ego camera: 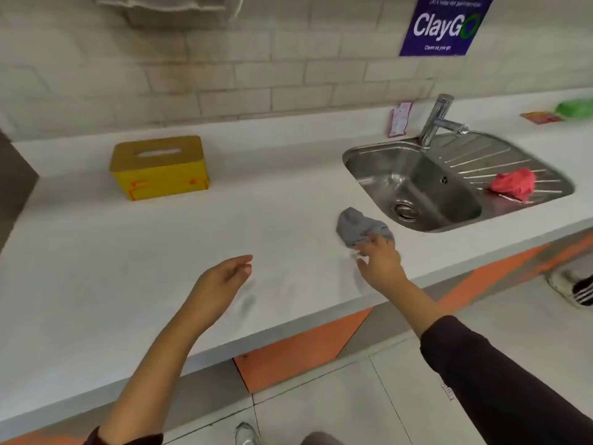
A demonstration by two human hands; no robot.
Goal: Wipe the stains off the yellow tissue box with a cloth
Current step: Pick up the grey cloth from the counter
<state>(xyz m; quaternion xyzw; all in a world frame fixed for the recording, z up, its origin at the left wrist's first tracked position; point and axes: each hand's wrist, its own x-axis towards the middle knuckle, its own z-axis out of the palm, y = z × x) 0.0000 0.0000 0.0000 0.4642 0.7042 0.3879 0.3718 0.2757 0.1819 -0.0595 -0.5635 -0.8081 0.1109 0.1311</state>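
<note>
counter (160, 252): matt pale, smooth | sink (417, 175) at 3 o'clock: brushed shiny metal, ribbed drainer | tap (438, 120): polished metal | grey cloth (356, 224): soft crumpled fabric | tissue box (159, 167) at 10 o'clock: glossy yellow sides, matt tan lid | red cloth (513, 184): crumpled fabric | wall (192, 75): smooth pale tiles

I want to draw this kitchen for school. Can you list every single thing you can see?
tissue box: one, yellow, counter, far left
grey cloth: one, counter, beside sink
counter: one, white
sink: one, steel, right
tap: one, silver, behind sink
red cloth: one, on drainer
sign: one, blue, wall
pink note: one, by tap
green thing: one, blurred, far right
left hand: open, empty, above counter
right hand: fingertips on grey cloth
</note>
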